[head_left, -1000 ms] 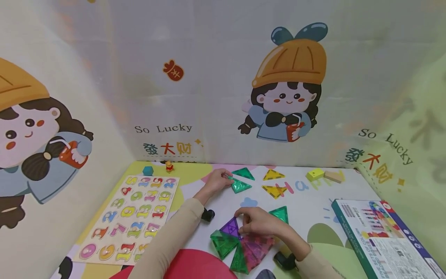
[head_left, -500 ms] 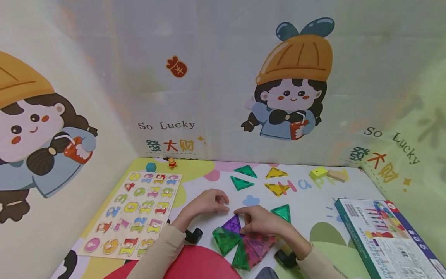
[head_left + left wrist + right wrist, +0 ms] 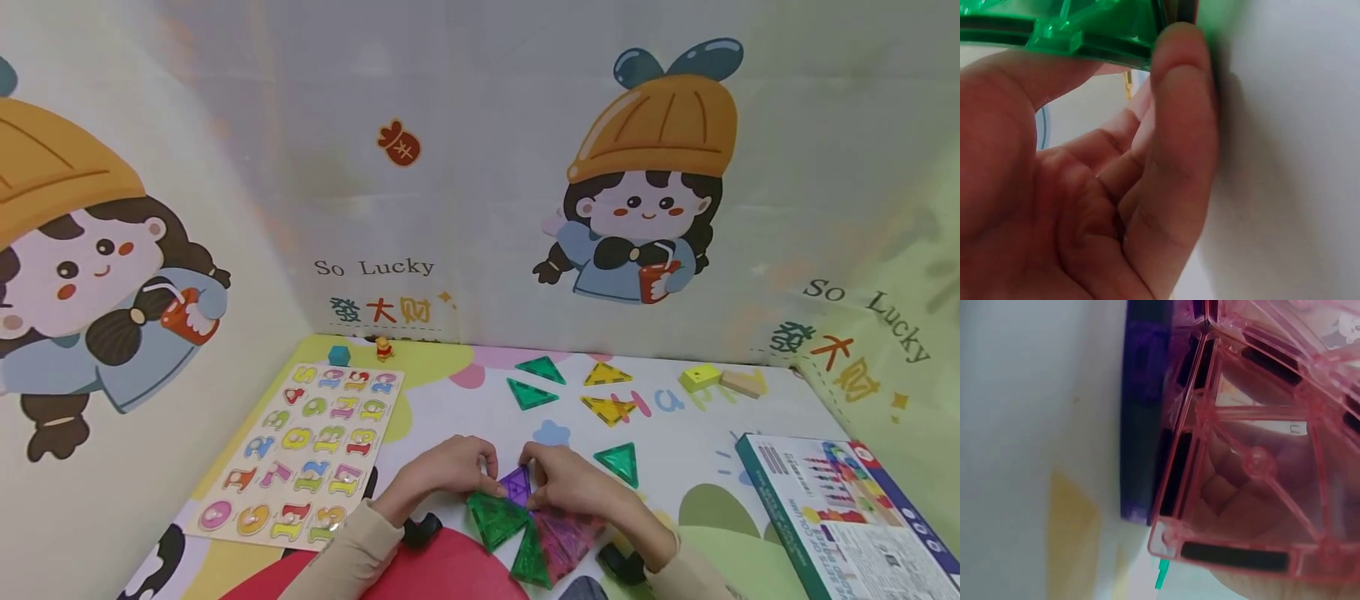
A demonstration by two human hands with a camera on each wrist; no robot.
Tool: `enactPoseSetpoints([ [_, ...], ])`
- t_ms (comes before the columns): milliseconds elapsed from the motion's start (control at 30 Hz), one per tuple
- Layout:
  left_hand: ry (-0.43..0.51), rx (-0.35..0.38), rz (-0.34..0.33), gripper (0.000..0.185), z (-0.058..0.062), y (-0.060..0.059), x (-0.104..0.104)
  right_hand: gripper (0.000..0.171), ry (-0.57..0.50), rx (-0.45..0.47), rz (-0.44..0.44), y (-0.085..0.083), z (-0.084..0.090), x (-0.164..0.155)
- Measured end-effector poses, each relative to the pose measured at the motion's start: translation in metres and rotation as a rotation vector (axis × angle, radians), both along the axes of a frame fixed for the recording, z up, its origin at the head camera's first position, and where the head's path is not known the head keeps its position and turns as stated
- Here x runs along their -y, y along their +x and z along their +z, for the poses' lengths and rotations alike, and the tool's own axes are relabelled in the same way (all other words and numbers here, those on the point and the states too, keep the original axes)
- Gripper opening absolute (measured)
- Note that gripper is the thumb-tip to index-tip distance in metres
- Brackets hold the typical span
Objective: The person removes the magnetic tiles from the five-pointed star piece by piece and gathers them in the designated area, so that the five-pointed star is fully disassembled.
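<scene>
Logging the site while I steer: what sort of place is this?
Most likely an indoor children's play area, though I can't tell which kind of building. The signs are the wooden number puzzle board, the translucent triangular tiles and the cartoon-printed backdrop.

It looks like a children's play corner; whether in a home or elsewhere cannot be told. In the head view, sheets (image 3: 480, 192) printed with cartoon girls (image 3: 651, 242) stand at 9, 12 and 3 o'clock round a brightly patterned surface (image 3: 457, 412), with a number board (image 3: 300, 457) at 8, translucent tiles (image 3: 558, 546) at 6 and a colourful box (image 3: 862, 529) at 4.
</scene>
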State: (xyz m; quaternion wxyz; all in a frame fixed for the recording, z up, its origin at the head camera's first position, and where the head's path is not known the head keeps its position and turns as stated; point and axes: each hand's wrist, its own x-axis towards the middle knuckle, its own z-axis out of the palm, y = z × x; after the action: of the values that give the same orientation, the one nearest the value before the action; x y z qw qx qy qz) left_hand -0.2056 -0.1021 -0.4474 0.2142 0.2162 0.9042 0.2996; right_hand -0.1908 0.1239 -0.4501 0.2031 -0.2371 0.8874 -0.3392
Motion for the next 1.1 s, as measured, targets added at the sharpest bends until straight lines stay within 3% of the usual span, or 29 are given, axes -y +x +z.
enactPoseSetpoints([
  [233,0.062,0.054,0.002,0.022,-0.003,-0.001,0.002,0.028,-0.071,0.014,-0.025,-0.002,0.0,-0.002],
  [433,0.151,0.139,-0.004,0.017,-0.006,-0.003,0.005,0.011,-0.286,0.166,-0.062,-0.013,-0.003,-0.017],
  [500,0.169,0.161,-0.017,0.015,-0.008,-0.004,0.006,0.011,-0.327,0.201,-0.114,-0.018,-0.002,-0.023],
  [700,0.21,0.218,-0.059,0.011,-0.009,-0.007,0.008,0.018,-0.356,0.168,-0.383,-0.031,0.0,-0.034],
  [833,0.236,0.237,-0.078,0.013,-0.008,-0.008,0.009,0.023,-0.39,0.175,-0.455,-0.036,0.0,-0.038],
  [933,0.229,0.212,-0.075,0.014,-0.008,-0.008,0.009,0.026,-0.359,0.158,-0.462,-0.036,0.001,-0.04],
  [1100,0.233,0.186,-0.056,0.013,-0.008,-0.006,0.008,0.029,-0.18,0.027,-0.488,-0.034,0.006,-0.041],
])
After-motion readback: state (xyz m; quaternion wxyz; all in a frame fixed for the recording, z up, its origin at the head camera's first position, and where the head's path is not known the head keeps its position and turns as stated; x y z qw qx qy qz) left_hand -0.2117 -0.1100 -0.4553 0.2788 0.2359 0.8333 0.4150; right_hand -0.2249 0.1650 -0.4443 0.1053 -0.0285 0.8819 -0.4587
